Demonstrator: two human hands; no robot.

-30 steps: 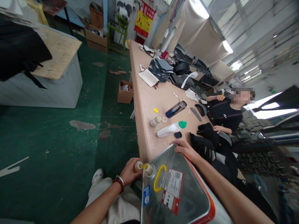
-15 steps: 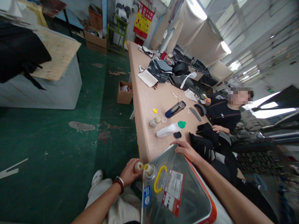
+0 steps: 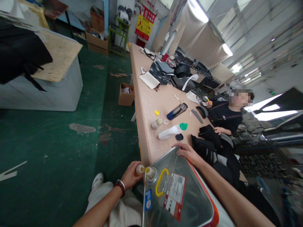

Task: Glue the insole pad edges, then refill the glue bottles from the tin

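A large square metal can [image 3: 189,201] with a yellow handle [image 3: 161,181] and a red-and-white label lies tilted at the near end of the long table. My left hand [image 3: 131,175] is closed round a small bottle [image 3: 139,170] held at the can's yellow spout [image 3: 150,171], just off the table's edge. My right hand [image 3: 188,151] grips the can's far top corner, fingers curled over its rim.
On the beige table [image 3: 146,104] lie a white bottle with a green cap [image 3: 171,130], a small jar [image 3: 156,123], a yellow cap [image 3: 156,112], a dark flask [image 3: 177,111] and dark fabric piles [image 3: 165,71]. A seated person [image 3: 224,116] is at the right. A cardboard box [image 3: 126,94] stands on the green floor.
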